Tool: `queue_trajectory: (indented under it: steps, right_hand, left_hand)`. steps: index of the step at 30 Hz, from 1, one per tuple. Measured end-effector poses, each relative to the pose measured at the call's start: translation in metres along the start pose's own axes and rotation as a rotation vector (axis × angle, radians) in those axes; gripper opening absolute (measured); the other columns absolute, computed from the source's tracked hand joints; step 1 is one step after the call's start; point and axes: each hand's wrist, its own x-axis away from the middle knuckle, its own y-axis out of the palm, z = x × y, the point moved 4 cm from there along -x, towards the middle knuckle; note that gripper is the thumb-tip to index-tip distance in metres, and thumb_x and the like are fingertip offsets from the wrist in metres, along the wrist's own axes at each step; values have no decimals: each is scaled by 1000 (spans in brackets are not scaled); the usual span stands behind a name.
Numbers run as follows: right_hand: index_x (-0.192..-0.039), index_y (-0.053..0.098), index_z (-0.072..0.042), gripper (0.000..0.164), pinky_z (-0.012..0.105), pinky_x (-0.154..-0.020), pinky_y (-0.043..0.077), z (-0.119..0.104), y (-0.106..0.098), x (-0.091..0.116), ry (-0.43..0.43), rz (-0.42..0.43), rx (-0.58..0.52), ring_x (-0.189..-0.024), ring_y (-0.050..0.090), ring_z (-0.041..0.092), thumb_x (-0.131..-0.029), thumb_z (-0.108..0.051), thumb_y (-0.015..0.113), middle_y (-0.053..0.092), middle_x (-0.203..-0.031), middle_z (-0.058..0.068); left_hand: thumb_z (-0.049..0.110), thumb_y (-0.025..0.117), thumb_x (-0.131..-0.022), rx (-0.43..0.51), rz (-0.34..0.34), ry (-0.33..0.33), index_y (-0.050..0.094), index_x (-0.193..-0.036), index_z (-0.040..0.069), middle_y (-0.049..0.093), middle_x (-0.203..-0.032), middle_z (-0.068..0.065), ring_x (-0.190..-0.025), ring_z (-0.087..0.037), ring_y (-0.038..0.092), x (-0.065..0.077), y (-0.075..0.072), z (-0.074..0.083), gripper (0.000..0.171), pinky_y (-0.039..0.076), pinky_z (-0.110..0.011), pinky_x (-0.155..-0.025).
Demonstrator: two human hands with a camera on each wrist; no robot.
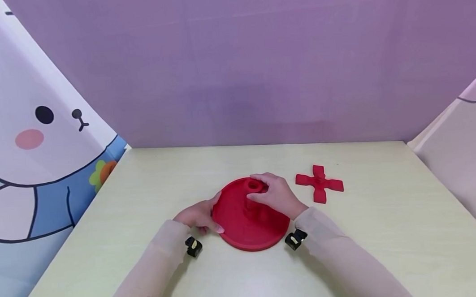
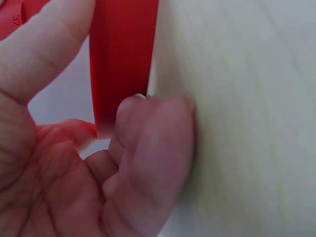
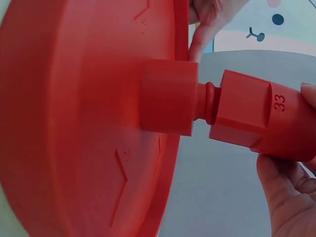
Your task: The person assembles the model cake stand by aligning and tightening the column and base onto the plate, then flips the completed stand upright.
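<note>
A red round base [image 1: 235, 220] with a raised rim lies on the table, and a short socket [image 3: 168, 97] stands up from its middle. My left hand [image 1: 201, 214] grips the base's left edge, thumb over the rim and fingers low against the side in the left wrist view. Above the socket, my right hand [image 1: 278, 195] holds a red tubular connector [image 3: 247, 111] marked 33 between thumb and fingers. The connector's narrow ridged end meets the socket's mouth, slightly tilted; how deep it sits I cannot tell. Its hollow top shows in the head view.
A red cross-shaped piece [image 1: 319, 183] lies on the pale table [image 1: 371, 231], right of the base. Behind the table rises a purple backdrop [image 1: 258, 66]. Printed cartoon cloth [image 1: 50, 185] hangs at the left, and pale cloth [image 1: 464, 154] at the right.
</note>
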Motion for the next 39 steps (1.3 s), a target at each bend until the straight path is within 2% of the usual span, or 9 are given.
queue_trajectory:
  steps: [4, 9, 14, 18, 25, 29, 33, 36, 39]
  right_hand:
    - [-131, 58, -3, 54, 32, -76, 55, -3, 3, -1, -11, -7, 1, -96, 59, 22, -82, -16, 77, 60, -112, 8]
    - [-132, 57, -7, 56, 32, -77, 54, -1, 6, -1, 12, -8, -6, -99, 58, 21, -82, -21, 77, 59, -114, 6]
    - [-135, 53, -7, 47, 35, -81, 54, 4, 6, 5, -21, -15, -104, -103, 57, 24, -92, -19, 66, 59, -119, 9]
    - [-137, 52, -2, 44, 35, -82, 54, 8, 2, 8, -48, -22, -160, -101, 59, 26, -94, -10, 60, 60, -121, 13]
    - [-131, 54, -5, 48, 33, -79, 54, 13, 1, 6, 33, -39, -173, -99, 58, 24, -88, -17, 71, 61, -114, 10]
    - [-131, 46, -6, 55, 37, -80, 54, 12, 3, 5, 74, -44, -205, -102, 59, 25, -85, -16, 74, 61, -115, 10]
    - [-136, 48, -9, 59, 36, -79, 55, 10, 5, 5, 63, -51, -169, -102, 58, 24, -84, -19, 75, 60, -117, 8]
    - [-134, 55, -8, 54, 33, -78, 54, 9, 5, 5, 30, -70, -113, -102, 56, 23, -85, -21, 74, 58, -120, 8]
    - [-134, 55, -7, 52, 33, -78, 54, 7, 4, 6, 4, -97, -86, -104, 55, 24, -87, -19, 72, 57, -123, 9]
  left_hand:
    - [13, 85, -70, 8, 10, -2, 11, -155, 16, 49, -122, -13, -63, -24, 53, 1, -1, 0, 113, 49, -32, -57]
    - [14, 86, -70, 3, 20, -12, 12, -155, 16, 49, -123, -13, -65, -23, 54, 3, -2, -1, 113, 50, -32, -57]
    - [14, 85, -71, 17, 14, -10, 11, -155, 17, 50, -119, -12, -61, -21, 51, 4, -3, 1, 112, 48, -30, -55]
    - [12, 85, -71, 21, 4, 15, 11, -155, 18, 50, -118, -12, -60, -22, 50, 3, -2, 3, 112, 47, -30, -54]
    - [13, 85, -70, 14, 19, -13, 13, -155, 19, 49, -119, -11, -64, -23, 52, 3, -1, 1, 112, 48, -31, -56]
    - [15, 86, -69, 13, 16, -20, 14, -155, 19, 48, -123, -11, -68, -24, 54, 2, 0, 1, 112, 49, -31, -58]
    - [15, 86, -69, 13, 14, -26, 14, -155, 17, 48, -121, -12, -68, -24, 54, 2, 1, 1, 112, 49, -31, -58]
    - [15, 86, -69, 4, 18, -28, 14, -155, 17, 49, -121, -12, -68, -24, 54, 2, 1, 1, 112, 49, -31, -58]
    - [15, 86, -69, 3, 20, -27, 15, -155, 19, 48, -122, -11, -69, -24, 55, 2, 1, 0, 112, 50, -31, -58]
